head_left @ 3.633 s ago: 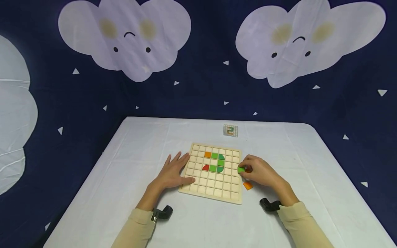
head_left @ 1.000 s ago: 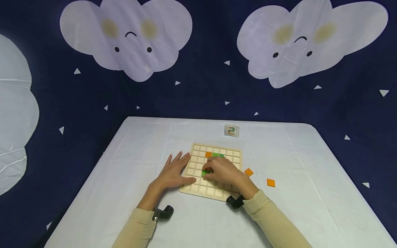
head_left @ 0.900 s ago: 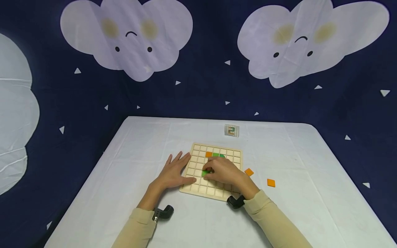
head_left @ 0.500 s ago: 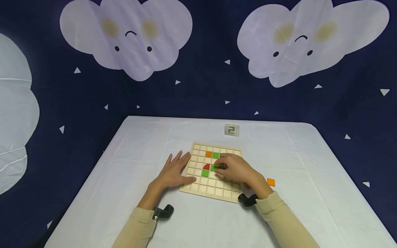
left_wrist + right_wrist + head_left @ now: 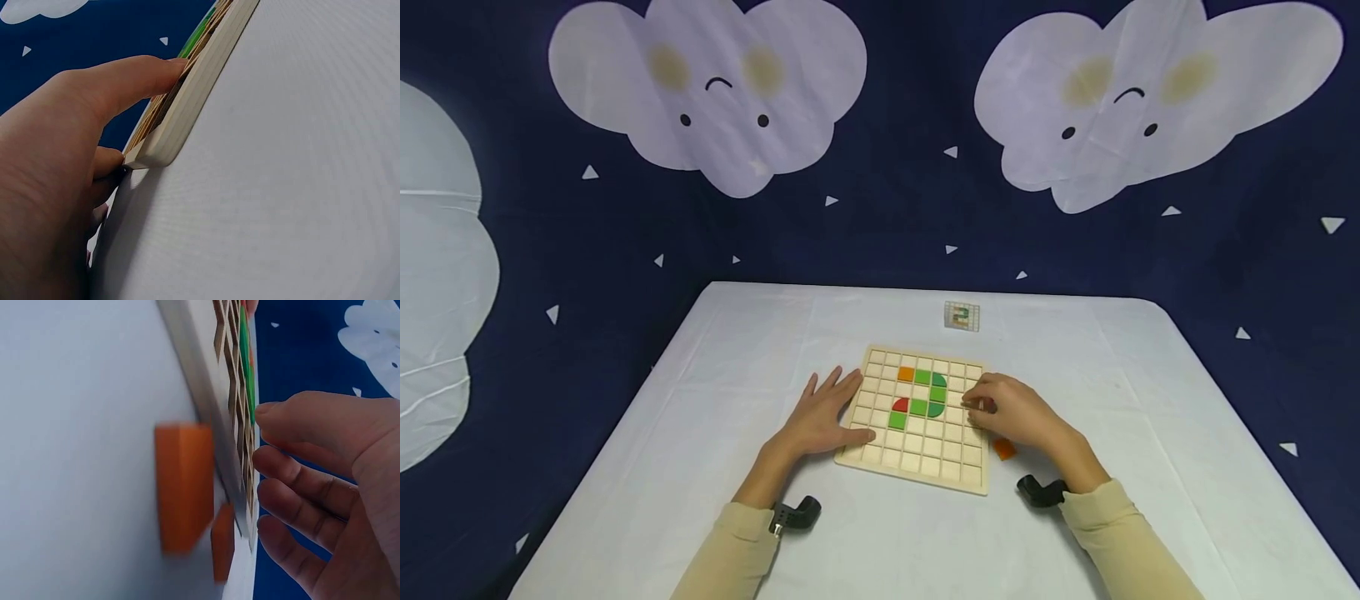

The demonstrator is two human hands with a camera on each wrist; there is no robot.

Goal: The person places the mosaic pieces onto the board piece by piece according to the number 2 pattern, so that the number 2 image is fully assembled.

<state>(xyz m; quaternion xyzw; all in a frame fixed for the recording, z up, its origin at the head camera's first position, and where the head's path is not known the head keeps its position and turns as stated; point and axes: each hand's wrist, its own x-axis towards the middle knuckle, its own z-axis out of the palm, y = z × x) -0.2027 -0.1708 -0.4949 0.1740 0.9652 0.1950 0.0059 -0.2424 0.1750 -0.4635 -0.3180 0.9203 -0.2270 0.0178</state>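
A square wooden grid board (image 5: 968,479) lies mid-table, with colored tiles in its cells. My left hand (image 5: 820,421) rests at its left edge, fingers spread and thumb (image 5: 134,81) lying over the top. Over the board's right edge hovers my right hand (image 5: 1022,408), its fingers loosely curled with nothing between them in the right wrist view. An orange tile (image 5: 906,374), several green square tiles (image 5: 897,421), dark green rounded tiles (image 5: 936,410) and a red rounded tile (image 5: 901,404) form a bent line. Two loose orange tiles (image 5: 184,487) lie beside the board, below my right hand.
A small pattern card (image 5: 961,317) showing a 2-like figure stands behind the board. White cloth (image 5: 760,333) covers the table. Dark blue fabric with clouds hangs behind it.
My right hand brought a green square tile to the cell below the red tile and let go. Since then it has moved right to the board's edge. My left hand stays put.
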